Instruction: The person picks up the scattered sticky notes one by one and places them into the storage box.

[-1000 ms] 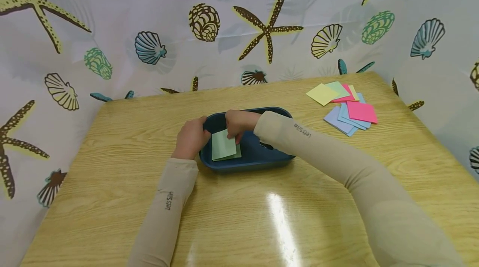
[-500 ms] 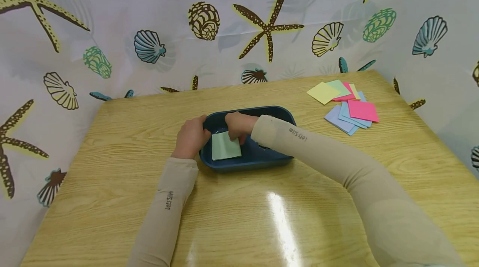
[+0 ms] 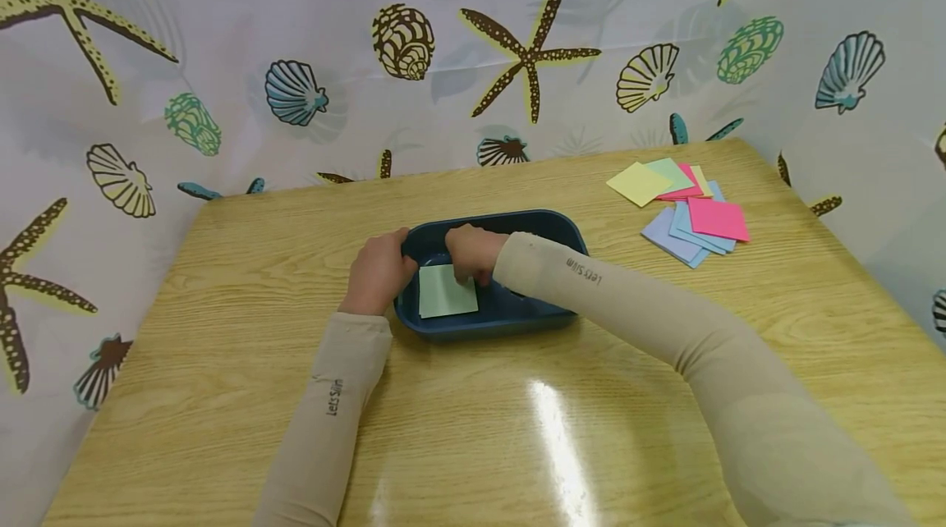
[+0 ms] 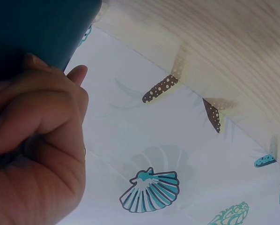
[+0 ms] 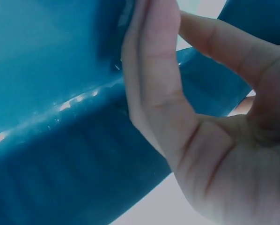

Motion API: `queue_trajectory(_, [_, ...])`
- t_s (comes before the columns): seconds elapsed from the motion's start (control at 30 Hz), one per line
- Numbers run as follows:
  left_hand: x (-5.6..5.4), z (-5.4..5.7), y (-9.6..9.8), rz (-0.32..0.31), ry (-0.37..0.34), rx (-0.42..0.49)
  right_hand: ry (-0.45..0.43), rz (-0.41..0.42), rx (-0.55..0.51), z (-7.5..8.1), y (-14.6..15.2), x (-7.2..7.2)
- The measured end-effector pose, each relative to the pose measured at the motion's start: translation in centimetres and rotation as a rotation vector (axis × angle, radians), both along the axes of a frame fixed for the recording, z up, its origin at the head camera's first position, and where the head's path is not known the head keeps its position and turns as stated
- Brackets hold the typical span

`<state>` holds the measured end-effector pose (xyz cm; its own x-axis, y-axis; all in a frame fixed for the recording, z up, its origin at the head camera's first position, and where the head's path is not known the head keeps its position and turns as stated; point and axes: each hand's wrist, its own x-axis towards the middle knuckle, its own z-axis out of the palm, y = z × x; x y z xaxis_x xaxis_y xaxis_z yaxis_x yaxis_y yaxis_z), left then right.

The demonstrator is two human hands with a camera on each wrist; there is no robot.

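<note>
A dark blue plastic bin (image 3: 484, 327) stands on the wooden table. My left hand (image 3: 377, 272) grips its left end, with the thumb over the rim. In the left wrist view, the curled fingers of that hand (image 4: 37, 122) lie against the bin's outer wall. Pale green square paper notes (image 3: 443, 297) lie in a stack on the left part of the bin's floor. Reaching inside, my right hand (image 3: 473, 252) pinches the upper right corner of the top note. Its thumb and fingertips meet there in the right wrist view, with pale paper (image 5: 189, 7) just behind.
Loose square notes lie at the table's back right: a yellow one (image 3: 639, 184), a green one (image 3: 671, 174), a pink one (image 3: 717, 219) and several blue and lilac ones (image 3: 671, 236). A shell-patterned cloth (image 3: 332, 26) hangs behind the table (image 3: 259, 264).
The top green note has gone from raised and askew to flat and lined up with the stack. My right hand has lowered slightly with it. My left hand keeps its place on the bin.
</note>
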<state>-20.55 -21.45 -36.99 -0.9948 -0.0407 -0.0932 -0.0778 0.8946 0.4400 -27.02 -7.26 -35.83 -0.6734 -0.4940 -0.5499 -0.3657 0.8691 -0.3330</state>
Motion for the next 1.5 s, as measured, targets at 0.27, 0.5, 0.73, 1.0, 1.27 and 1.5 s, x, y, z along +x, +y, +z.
queue_trajectory(0.27, [0.1,0.1,-0.1,-0.003,-0.002,0.008,0.114,0.143,-0.031,0.3,0.1,0.4])
queue_trajectory(0.5, [0.2,0.2,-0.1,-0.015,0.01,0.01,0.156,0.312,0.07,0.9,-0.4,1.5])
queue_trajectory(0.73, [0.3,0.3,0.0,-0.014,0.014,0.012,0.147,0.342,0.13,0.7,-0.7,2.1])
queue_trajectory(1.0, [0.3,0.3,-0.1,-0.012,0.017,0.014,0.161,0.347,0.14,0.7,-0.9,2.1])
queue_trajectory(1.27, [0.1,0.0,-0.1,-0.019,0.015,-0.002,0.144,0.351,0.022,1.6,0.0,2.0])
queue_trajectory(1.5, [0.1,0.0,0.0,-0.015,0.026,-0.008,0.124,0.334,-0.255,3.4,2.2,2.1])
